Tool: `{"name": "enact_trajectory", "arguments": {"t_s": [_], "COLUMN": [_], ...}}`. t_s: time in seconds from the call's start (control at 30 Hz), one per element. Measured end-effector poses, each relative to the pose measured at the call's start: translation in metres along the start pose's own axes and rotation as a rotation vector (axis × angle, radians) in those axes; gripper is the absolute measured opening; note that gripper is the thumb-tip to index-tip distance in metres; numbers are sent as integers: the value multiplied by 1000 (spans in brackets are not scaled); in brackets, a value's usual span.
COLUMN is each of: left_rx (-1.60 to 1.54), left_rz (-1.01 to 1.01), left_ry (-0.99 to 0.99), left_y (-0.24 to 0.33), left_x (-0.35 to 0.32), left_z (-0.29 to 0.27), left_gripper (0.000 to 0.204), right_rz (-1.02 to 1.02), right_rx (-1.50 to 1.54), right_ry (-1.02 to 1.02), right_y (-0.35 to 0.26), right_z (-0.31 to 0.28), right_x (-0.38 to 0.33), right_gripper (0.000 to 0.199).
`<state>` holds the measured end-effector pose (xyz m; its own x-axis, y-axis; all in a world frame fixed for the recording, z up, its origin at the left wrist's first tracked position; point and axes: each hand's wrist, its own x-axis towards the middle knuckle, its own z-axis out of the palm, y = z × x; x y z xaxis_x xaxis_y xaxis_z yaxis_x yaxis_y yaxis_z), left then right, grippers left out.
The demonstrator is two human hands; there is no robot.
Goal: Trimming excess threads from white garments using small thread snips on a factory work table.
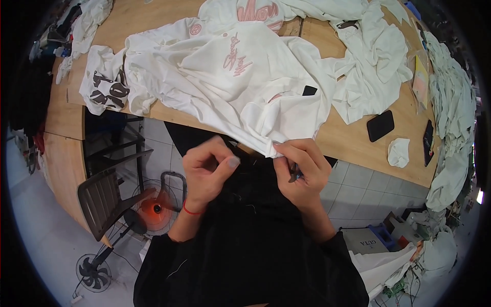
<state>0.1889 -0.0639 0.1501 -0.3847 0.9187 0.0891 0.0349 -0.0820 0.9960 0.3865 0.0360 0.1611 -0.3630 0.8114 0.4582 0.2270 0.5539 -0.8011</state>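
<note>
A white garment [204, 77] with pink lettering lies spread over the wooden table, one narrow hemmed end pulled past the near edge toward me. My right hand [304, 171] pinches that end between thumb and fingers. Tucked in the same palm is a small dark tool [294, 174], mostly hidden, which looks like thread snips. To the left of the hem, and apart from it, my left hand [207, 166] is closed with its fingers curled in. It is slightly blurred, and whatever it may pinch is too small to make out.
More white garments [376, 66] lie at the table's right, and a dark-printed one [107, 87] at left. A black phone [380, 126] and white scrap [398, 152] sit near the right edge. A chair [105, 202] and orange fan [157, 208] stand lower left.
</note>
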Motion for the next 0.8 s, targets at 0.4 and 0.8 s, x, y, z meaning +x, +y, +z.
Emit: {"name": "enact_trajectory", "arguments": {"t_s": [0.4, 0.8], "left_rx": [-555, -531], "left_rz": [-584, -416], "left_ry": [111, 34], "left_y": [-12, -21], "left_x": [11, 1], "left_z": [25, 22], "left_gripper": [32, 57], "right_rz": [-201, 91], "right_rx": [44, 77], "right_ry": [-218, -240], "right_y": [0, -1], "right_z": [1, 12], "right_x": [-11, -8], "right_gripper": [45, 52]}}
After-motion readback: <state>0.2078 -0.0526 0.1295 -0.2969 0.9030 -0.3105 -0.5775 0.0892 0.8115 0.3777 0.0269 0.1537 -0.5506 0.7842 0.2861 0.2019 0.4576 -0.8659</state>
